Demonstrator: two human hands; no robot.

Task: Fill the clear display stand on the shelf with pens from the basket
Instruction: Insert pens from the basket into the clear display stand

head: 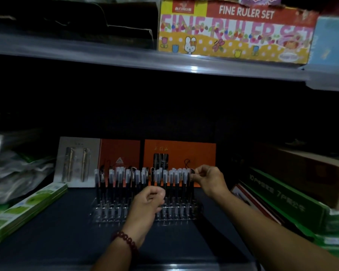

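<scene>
A dark lower shelf (67,231) has open surface in front of the clear display stand (110,212), the widest way in. A tall dark gap rises above the upright pens (125,178) to the upper shelf (125,55). Green flat packs (27,208) close the left side and stacked green boxes (282,200) the right, each leaving a strip of bare shelf beside the stand, while orange boxes (194,153) and a grey pen card (76,161) stand just behind the pens, blocking the back.

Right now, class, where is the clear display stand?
In the head view, the clear display stand stands low at centre on the dark shelf, before the orange boxes; the right hand pinches a pen at its right end.
</scene>
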